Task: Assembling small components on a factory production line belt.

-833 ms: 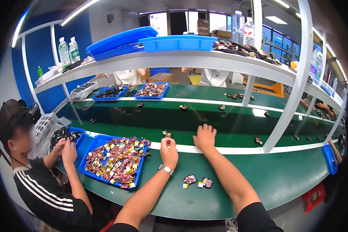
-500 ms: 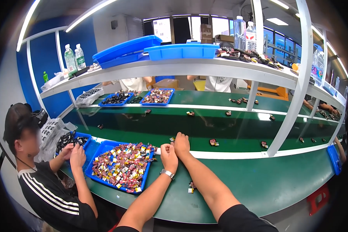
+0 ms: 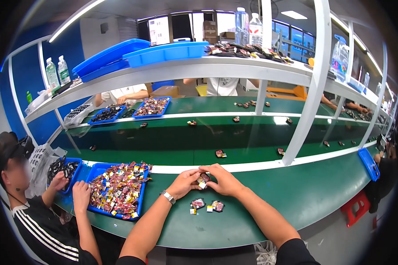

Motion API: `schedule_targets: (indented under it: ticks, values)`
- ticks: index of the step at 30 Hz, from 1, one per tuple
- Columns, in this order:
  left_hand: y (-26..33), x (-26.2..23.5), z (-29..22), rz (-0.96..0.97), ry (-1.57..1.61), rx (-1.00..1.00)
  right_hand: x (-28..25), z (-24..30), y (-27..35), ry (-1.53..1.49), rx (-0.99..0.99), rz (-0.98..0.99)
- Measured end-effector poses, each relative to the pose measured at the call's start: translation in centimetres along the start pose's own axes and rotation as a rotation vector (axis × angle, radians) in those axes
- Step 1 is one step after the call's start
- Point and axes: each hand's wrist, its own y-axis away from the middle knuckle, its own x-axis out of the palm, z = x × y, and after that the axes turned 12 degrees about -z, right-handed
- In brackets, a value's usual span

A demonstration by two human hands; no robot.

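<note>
Above the near green table, my left hand point(image 3: 184, 184) and my right hand point(image 3: 227, 180) come together with fingers bent. Between them they hold a small dark electronic part point(image 3: 202, 180) with a reddish face and a white-yellow tab. Just below my hands two similar parts lie on the table: one to the left point(image 3: 198, 203) and one to the right point(image 3: 217, 205). Left of my left forearm stands a blue tray point(image 3: 139, 201) heaped with small reddish pieces point(image 3: 119, 187) that have white and yellow tabs.
Beyond a white rail point(image 3: 247, 167), a green conveyor belt point(image 3: 172, 145) carries scattered parts point(image 3: 220, 154). A white post point(image 3: 307, 101) rises at right, supporting a shelf point(image 3: 172, 76) with blue trays and bottles. At left a co-worker point(image 3: 44, 221) sits beside a tray of black pieces point(image 3: 63, 170).
My hands have drawn back from the belt's near edge to over the table, now with a part between them. Two parts lie below instead of one visible. The view has shifted right.
</note>
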Motion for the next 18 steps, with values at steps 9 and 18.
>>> schedule_targets:
  ticks: [9,18]
  values:
    - [0.4,2.0,0.4,-0.109,0.052,0.0,2.9,1.0,1.1,0.283,0.016,-0.381]
    - [0.5,1.6,0.6,-0.103,0.169,0.023,2.6,-0.6,1.2,0.218,-0.158,-0.38]
